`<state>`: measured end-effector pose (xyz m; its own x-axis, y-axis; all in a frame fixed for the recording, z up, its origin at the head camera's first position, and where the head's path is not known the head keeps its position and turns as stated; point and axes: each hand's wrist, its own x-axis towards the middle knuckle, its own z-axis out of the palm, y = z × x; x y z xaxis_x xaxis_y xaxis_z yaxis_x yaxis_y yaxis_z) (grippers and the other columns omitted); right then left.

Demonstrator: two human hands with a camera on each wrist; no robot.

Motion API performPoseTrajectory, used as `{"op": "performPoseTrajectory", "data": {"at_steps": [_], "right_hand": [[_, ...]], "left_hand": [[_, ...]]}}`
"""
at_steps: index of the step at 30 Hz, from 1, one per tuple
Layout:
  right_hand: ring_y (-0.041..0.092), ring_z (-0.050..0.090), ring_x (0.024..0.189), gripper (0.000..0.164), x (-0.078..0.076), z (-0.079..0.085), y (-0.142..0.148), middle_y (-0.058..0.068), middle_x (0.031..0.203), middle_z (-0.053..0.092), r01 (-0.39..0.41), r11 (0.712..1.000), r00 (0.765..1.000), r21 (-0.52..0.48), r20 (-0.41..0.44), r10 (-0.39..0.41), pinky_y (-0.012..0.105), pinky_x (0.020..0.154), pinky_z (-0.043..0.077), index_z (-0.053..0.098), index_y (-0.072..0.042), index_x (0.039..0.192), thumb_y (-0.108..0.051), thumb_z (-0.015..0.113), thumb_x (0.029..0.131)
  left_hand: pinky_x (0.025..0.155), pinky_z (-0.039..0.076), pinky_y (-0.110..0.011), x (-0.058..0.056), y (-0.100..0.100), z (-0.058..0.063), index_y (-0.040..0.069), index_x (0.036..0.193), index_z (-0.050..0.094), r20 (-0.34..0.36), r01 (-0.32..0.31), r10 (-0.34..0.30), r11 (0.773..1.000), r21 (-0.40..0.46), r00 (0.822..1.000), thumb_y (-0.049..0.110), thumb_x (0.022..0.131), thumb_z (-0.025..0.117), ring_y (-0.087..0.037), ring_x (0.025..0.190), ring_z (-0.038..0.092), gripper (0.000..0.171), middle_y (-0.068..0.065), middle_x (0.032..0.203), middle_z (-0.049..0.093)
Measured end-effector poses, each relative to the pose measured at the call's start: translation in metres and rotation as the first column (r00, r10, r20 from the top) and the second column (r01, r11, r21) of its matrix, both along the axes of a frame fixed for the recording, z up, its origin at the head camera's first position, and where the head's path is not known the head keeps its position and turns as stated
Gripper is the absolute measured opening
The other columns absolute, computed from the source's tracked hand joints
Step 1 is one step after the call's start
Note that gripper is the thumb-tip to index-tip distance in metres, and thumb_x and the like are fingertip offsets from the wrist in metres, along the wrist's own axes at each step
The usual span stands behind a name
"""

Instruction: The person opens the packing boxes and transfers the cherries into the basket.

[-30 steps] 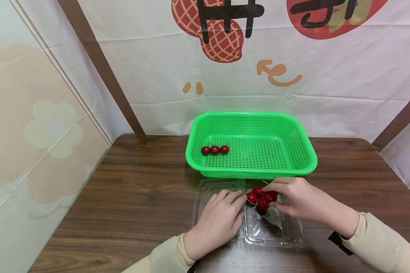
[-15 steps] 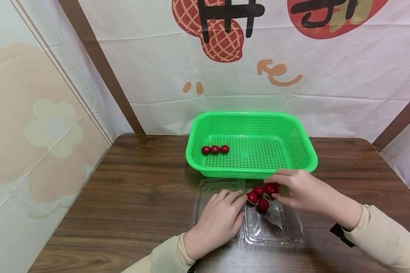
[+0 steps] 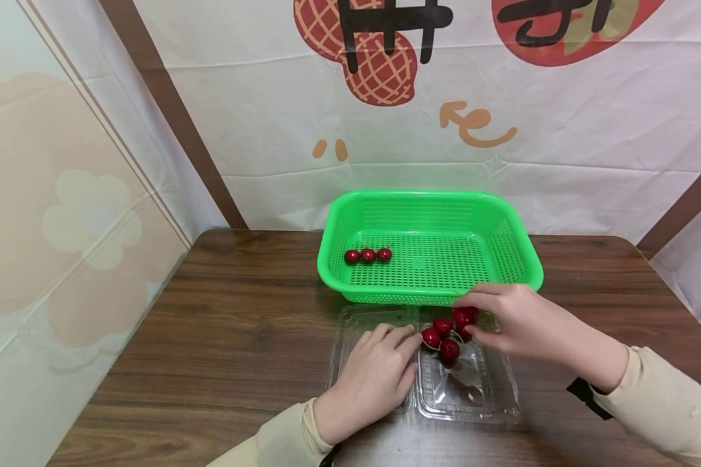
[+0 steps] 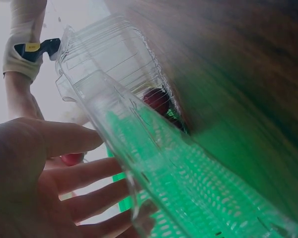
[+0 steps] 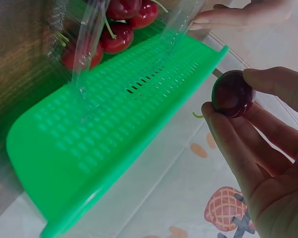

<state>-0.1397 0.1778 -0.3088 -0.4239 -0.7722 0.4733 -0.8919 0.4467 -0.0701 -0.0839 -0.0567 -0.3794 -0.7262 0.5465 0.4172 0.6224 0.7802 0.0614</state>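
A small booth-like corner is suggested, closed in by pale printed cloth [image 3: 409, 159] behind a dark wood-grain worktop [image 3: 239, 324] and by a patterned side sheet [image 3: 35, 214] at the left. The cloth is decorated with red latticed shapes [image 3: 385, 84], black strokes [image 3: 405, 18] and brown bands [image 3: 175, 114], and is creased; whether a home, shop or lab is shown cannot be told

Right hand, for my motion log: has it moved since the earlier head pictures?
Yes: the right hand moved up the head view, toward the stationary green basket.
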Motion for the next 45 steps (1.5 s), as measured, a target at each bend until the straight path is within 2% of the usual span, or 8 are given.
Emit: {"op": "performPoseTrajectory", "data": {"at_steps": [7,16,30,45], "right_hand": [[0.004,0.058,0.071,0.031,-0.005,0.005,-0.001,-0.002,0.084,0.066,0.013,1.000,1.000,0.006,0.007,-0.013,0.023,0.057,0.053,0.069,-0.007,0.096,-0.010,0.073,0.065],[0.005,0.059,0.068,0.029,-0.018,0.005,-0.003,-0.001,0.085,0.066,0.025,1.000,1.000,-0.001,0.018,-0.025,0.025,0.054,0.051,0.068,-0.006,0.094,-0.009,0.072,0.065],[0.008,0.060,0.074,0.029,-0.035,0.009,-0.009,0.001,0.087,0.066,0.036,0.999,0.998,-0.001,0.045,-0.036,0.030,0.058,0.053,0.068,-0.008,0.095,-0.009,0.073,0.067],[0.010,0.059,0.075,0.029,-0.054,0.014,-0.021,0.002,0.088,0.065,0.052,0.999,0.995,-0.012,0.083,-0.051,0.030,0.059,0.052,0.067,-0.007,0.097,-0.010,0.073,0.069]], "left_hand": [[0.076,0.047,-0.034,0.000,-0.001,0.000,0.012,0.113,0.065,0.000,0.000,0.000,1.000,-0.003,1.000,0.027,0.082,0.061,-0.020,0.103,0.053,0.035,-0.004,0.115,0.064],[0.077,0.047,-0.034,0.001,-0.001,0.000,0.013,0.113,0.065,0.005,0.002,-0.002,1.000,-0.008,1.000,0.028,0.083,0.060,-0.020,0.103,0.053,0.034,-0.004,0.116,0.064],[0.076,0.047,-0.034,0.001,0.000,0.001,0.012,0.113,0.065,0.002,0.010,-0.010,1.000,-0.003,1.000,0.027,0.082,0.061,-0.020,0.103,0.053,0.034,-0.005,0.116,0.063],[0.077,0.048,-0.034,0.001,0.000,0.001,0.012,0.113,0.065,0.001,0.010,-0.010,1.000,-0.002,1.000,0.027,0.083,0.061,-0.020,0.103,0.053,0.034,-0.005,0.116,0.063]]}}
